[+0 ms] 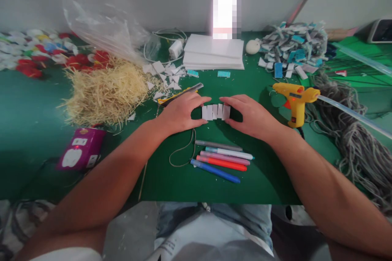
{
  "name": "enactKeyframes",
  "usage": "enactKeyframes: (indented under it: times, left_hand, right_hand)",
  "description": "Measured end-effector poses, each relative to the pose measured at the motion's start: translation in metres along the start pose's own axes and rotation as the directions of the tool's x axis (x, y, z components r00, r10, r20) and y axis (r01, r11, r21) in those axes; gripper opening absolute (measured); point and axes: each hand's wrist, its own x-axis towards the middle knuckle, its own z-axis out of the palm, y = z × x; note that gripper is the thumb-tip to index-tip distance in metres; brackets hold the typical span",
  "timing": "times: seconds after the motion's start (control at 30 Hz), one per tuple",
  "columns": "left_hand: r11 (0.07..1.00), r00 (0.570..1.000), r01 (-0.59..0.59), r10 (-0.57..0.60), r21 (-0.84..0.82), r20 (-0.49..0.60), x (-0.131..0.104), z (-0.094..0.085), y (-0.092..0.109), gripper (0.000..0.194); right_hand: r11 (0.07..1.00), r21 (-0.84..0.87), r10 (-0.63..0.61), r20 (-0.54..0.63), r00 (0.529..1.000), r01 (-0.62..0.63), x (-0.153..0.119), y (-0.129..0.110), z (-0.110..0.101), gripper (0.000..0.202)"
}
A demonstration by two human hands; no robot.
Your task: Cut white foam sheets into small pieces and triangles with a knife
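Several small white rectangular pieces (214, 112) form an uneven row on the green table, with narrow gaps between some of them. At the row's left end is my left hand (183, 110), its thumb and forefinger curved around the edges of the end piece. My right hand (249, 115) frames the opposite end in the same way, thumb below and forefinger above. Nearer my body lie several markers, among them a blue marker (216, 171), a red marker (221, 163) and a grey marker (218, 145). Partly behind my left hand rests a yellow-and-black cutter (179, 94).
A yellow glue gun (295, 100) stands right, beside grey yarn (346, 130). Left are straw (107, 91) and a purple box (81, 149). White sheets (213, 55), white scraps (163, 75) and a pile of grey-and-blue pieces (295, 47) lie at the back. A cord loop (180, 165) lies near the markers.
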Motion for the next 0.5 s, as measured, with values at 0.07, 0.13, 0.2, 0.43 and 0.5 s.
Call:
enactKeyframes:
  times: [0.07, 0.13, 0.2, 0.43, 0.5]
  left_hand:
    - [1.000, 1.000, -0.004, 0.004, 0.003, -0.015, 0.0002, 0.0012, -0.0003, 0.059]
    - [1.000, 1.000, -0.011, 0.011, -0.001, -0.024, 0.0002, 0.0017, -0.0005, 0.055]
    - [1.000, 0.999, -0.021, 0.021, -0.006, -0.031, 0.0003, 0.0022, -0.0009, 0.055]
    - [0.999, 0.999, -0.031, 0.031, -0.008, -0.019, 0.0001, 0.0011, -0.0021, 0.052]
    - [1.000, 1.000, -0.010, 0.010, 0.007, -0.007, -0.0013, -0.0019, -0.0018, 0.053]
  right_hand:
    - [1.000, -0.001, 0.005, 0.001, 1.000, -0.005, 0.0005, -0.0010, -0.0001, 0.055]
    - [1.000, -0.008, 0.006, 0.005, 1.000, -0.006, 0.0011, -0.0022, -0.0002, 0.055]
    - [1.000, -0.016, 0.005, 0.004, 1.000, -0.005, 0.0016, -0.0034, -0.0004, 0.055]
    - [0.999, -0.048, 0.010, 0.010, 1.000, -0.010, 0.0013, -0.0041, -0.0033, 0.055]
    - [0.998, -0.068, 0.018, 0.009, 1.000, -0.017, -0.0001, -0.0029, -0.0051, 0.055]
